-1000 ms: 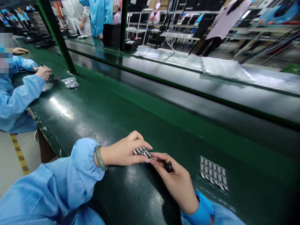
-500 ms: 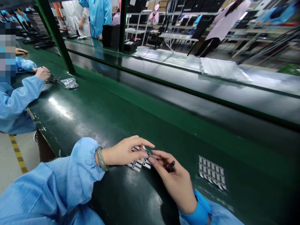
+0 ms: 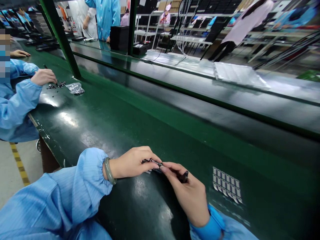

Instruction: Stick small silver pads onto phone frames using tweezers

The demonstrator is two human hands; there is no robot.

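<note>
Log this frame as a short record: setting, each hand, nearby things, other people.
Setting: green workbench
Left hand: fingers pinch a small sheet of labels, wrist wears a green bangle
Right hand: holds a small black part, fingertips meet the left hand's
Nearby: second label sheet lying flat to the right
Other people: co-worker's hand by a clear bag

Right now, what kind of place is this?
Most likely a factory assembly line. A long green workbench runs past people in blue work coats, and the person's hands handle a sheet of tiny parts.
</note>
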